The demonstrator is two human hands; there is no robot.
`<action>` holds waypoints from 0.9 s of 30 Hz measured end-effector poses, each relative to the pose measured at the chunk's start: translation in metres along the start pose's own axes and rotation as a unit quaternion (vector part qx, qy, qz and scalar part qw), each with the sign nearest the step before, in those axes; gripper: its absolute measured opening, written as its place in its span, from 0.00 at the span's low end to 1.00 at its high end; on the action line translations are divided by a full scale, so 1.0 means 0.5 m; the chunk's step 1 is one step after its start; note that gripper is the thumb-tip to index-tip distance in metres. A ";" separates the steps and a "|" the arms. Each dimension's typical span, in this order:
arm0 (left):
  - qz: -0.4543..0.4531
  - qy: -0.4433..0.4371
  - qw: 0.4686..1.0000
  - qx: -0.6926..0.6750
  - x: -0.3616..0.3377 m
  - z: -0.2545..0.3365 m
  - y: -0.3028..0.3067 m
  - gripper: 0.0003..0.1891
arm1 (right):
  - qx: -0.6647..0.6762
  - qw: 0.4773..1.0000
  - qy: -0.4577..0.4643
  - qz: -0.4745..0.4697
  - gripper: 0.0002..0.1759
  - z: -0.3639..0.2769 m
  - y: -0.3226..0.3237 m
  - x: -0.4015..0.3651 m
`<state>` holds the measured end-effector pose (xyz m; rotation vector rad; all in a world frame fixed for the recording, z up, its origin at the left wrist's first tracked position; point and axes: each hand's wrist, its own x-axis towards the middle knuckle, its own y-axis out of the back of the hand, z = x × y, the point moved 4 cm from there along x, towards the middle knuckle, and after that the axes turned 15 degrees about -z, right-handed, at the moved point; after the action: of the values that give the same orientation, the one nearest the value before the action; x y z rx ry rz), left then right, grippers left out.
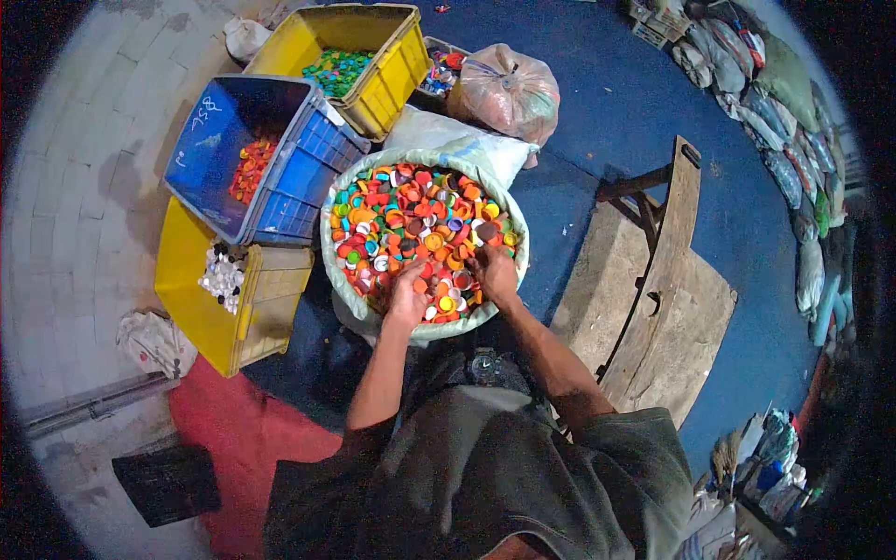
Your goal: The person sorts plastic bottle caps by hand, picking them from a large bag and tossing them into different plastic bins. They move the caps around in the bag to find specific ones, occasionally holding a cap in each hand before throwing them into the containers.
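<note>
A round sack with a rolled pale-green rim (519, 224) is full of mixed plastic bottle caps (434, 241), mostly orange and red, with white, green, yellow and brown ones among them. At its near left side my left hand (407, 295) rests on the caps, fingers curled inward; whatever they hold is hidden. Toward the right side, my right hand (497, 273) reaches into the caps with its fingers apart, touching the pile. No cap shows clearly inside the right hand.
Left of the sack stand a blue crate (299, 177) with orange caps, a yellow crate (271, 303) with white caps, and another yellow crate (387, 79) with green caps. A tied clear bag (509, 93) sits behind. A wooden bench (667, 243) is at right; filled bags (784, 121) line the far right.
</note>
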<state>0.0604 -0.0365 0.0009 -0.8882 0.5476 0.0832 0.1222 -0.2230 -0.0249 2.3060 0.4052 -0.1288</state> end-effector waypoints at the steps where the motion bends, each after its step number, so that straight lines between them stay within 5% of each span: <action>1: -0.009 0.001 1.000 0.005 -0.008 -0.004 0.004 0.12 | 0.008 1.000 0.010 0.002 0.13 -0.001 -0.003 -0.001; 3: -0.016 0.004 1.000 -0.007 -0.022 -0.013 0.015 0.12 | 0.024 0.999 0.029 0.008 0.13 0.001 -0.006 0.000; 4: -0.024 -0.003 1.000 -0.010 -0.029 -0.017 0.021 0.12 | -0.023 0.991 0.120 0.063 0.13 -0.004 -0.005 0.002; 8: -0.047 -0.032 0.998 -0.033 -0.065 -0.013 0.029 0.13 | 0.224 0.974 -0.029 -0.035 0.08 0.005 -0.019 -0.002; 11: -0.054 -0.042 0.996 -0.054 -0.086 -0.009 0.029 0.14 | 0.508 0.855 -0.055 -0.094 0.07 -0.019 -0.008 -0.027; 15: -0.048 -0.090 0.992 -0.080 -0.111 -0.001 0.025 0.15 | 0.640 0.748 -0.050 -0.168 0.04 -0.067 0.004 -0.063; 21: -0.058 -0.161 0.974 -0.151 -0.159 -0.032 0.013 0.20 | 0.733 0.619 -0.053 -0.276 0.15 -0.099 -0.019 -0.096; 27: 0.014 -0.227 0.950 -0.215 -0.209 -0.071 0.008 0.20 | 0.711 0.613 -0.126 -0.319 0.07 -0.128 -0.046 -0.139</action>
<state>-0.0457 -0.0445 0.0311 -1.2402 0.1054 0.4350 0.0470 -0.1793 0.0184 3.3610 1.3095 -1.6601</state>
